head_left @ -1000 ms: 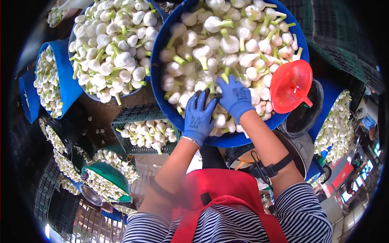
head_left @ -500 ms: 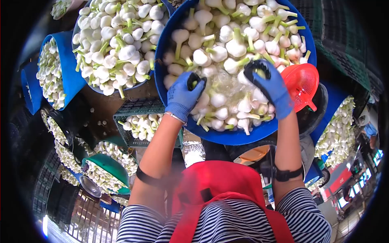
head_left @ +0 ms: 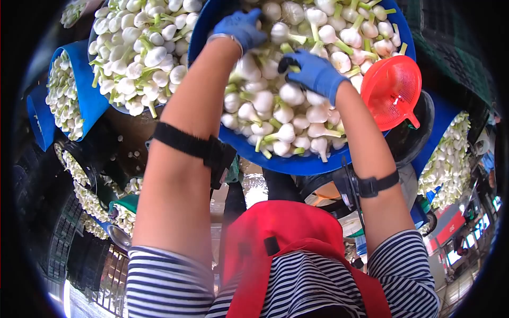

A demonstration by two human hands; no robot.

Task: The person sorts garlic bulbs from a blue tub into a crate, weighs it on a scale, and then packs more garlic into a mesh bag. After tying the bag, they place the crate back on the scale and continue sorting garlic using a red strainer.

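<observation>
Garlic bulbs (head_left: 291,95) with short green stems fill a large blue tub (head_left: 297,168) in front of me, some of them wet. My left hand (head_left: 238,29), in a blue glove, reaches to the tub's far left side, fingers apart among the bulbs. Its fingertips are partly hidden. Near the middle of the tub is my right hand (head_left: 313,71), gloved in blue with a black palm side. Its fingers are bent and apart over the garlic, and I see no bulb held in them. A red plastic strainer (head_left: 395,93) rests at the tub's right rim.
Another tub heaped with garlic (head_left: 140,58) stands to the left. Farther left, a tilted blue container (head_left: 87,85) holds more. A garlic heap (head_left: 445,159) lies at the right. Below left are a green basin (head_left: 127,204) and a metal bowl (head_left: 119,237).
Both hands have moved away from me across the tub, the left to its far side and the right toward the middle. Bulbs now cover more of the near part, where churning water showed.
</observation>
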